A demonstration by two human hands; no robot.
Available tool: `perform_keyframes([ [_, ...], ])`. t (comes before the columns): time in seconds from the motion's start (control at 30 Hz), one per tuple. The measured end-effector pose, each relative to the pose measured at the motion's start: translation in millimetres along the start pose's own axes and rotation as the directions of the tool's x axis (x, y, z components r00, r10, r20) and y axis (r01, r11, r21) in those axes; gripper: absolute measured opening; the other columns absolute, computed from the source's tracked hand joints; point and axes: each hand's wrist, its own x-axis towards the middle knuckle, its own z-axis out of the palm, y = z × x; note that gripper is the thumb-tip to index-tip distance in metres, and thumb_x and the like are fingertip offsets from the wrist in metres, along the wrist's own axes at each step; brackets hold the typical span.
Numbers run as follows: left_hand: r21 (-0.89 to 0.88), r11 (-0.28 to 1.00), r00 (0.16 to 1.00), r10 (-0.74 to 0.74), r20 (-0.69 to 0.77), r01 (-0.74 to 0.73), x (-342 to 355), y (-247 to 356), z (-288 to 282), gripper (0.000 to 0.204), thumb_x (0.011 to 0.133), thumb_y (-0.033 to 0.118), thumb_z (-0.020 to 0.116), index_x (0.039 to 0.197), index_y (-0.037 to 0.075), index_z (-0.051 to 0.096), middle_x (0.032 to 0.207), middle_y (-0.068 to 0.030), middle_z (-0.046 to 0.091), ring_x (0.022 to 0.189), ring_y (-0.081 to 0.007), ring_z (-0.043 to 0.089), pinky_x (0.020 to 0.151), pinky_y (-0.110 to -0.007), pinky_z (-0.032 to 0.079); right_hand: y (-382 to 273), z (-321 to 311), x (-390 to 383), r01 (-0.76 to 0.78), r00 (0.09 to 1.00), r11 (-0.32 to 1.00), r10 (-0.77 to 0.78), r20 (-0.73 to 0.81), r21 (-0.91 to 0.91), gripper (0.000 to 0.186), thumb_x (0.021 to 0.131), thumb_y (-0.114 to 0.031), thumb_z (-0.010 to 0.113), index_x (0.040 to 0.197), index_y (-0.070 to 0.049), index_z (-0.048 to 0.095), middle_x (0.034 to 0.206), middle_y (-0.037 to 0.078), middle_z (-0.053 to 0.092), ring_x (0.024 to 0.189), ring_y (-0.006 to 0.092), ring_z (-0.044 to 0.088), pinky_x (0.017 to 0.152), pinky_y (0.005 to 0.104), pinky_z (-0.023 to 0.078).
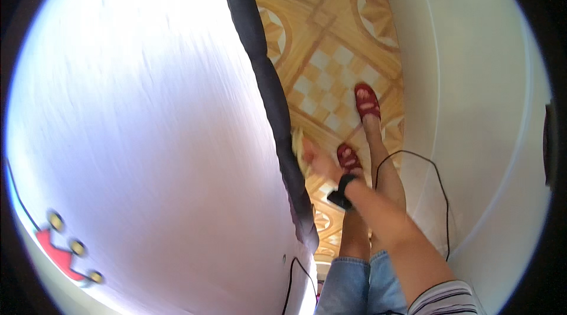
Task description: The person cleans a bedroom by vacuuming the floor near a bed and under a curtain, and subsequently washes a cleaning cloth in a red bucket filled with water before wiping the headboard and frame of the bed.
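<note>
My right hand (322,161), blurred by motion, reaches from the lower right with a black watch (340,194) on its wrist. Its fingers close on a pale yellow cloth (297,145), though the blur hides exactly how they grip it. The cloth lies against or right beside a dark, padded-looking edge (266,72) of a large white surface (147,137). My left hand is out of the picture.
Patterned wood-look floor (331,72) runs between the white surface and a pale wall-like panel (478,78) on the right. Red shoes (367,101) stand on it. Thin black cables (437,167) loop nearby. A red, crown-shaped piece with yellow discs (59,256) sits lower left.
</note>
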Motion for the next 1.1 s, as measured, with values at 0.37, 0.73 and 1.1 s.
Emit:
perform_keyframes([
  [0.37, -0.061, 0.99, 0.991, -0.13, -0.041, 0.127, -143.6, -51.6, 69.3, 0.093, 0.084, 0.061, 0.049, 0.145, 0.004, 0.009, 0.147, -0.0214, 0.013, 0.135, -0.0325, 0.021, 0.106, -0.051, 0.025, -73.7, 44.8, 110.1, 0.226, 0.848, 0.805, -0.44, -0.296, -0.549, 0.046, 0.093, -0.039, 0.031, 0.13, -0.014, 0.044, 0.13, 0.023, 0.042, 0.111, 0.0386, 0.05, 0.095, 0.039, 0.04],
  [0.73, -0.142, 0.984, 0.991, -0.117, -0.067, 0.106, -165.7, -56.0, 102.4, 0.093, 0.083, 0.062, 0.048, 0.145, 0.004, 0.008, 0.147, -0.0209, 0.014, 0.134, -0.0322, 0.021, 0.106, -0.051, 0.025, 207.3, 35.9, -43.1, -0.334, 0.942, 0.918, 0.316, -0.115, -0.214, 0.052, 0.095, -0.04, 0.022, 0.101, 0.0, 0.053, 0.094, 0.019, 0.054, 0.083, 0.03, 0.052, 0.073, 0.0398, 0.043],
  [1.1, -0.177, 0.984, 0.994, -0.034, -0.102, 0.016, -227.1, -74.2, 113.2, 0.094, 0.083, 0.062, 0.048, 0.145, 0.003, 0.007, 0.147, -0.0203, 0.014, 0.134, -0.0319, 0.022, 0.106, -0.05, 0.024, 283.0, 1.0, -129.2, -0.126, 0.981, 0.678, 0.195, 0.012, -0.724, 0.031, 0.085, -0.012, 0.056, 0.11, 0.006, 0.051, 0.11, 0.025, 0.056, 0.105, 0.0368, 0.052, 0.085, 0.042, 0.044],
])
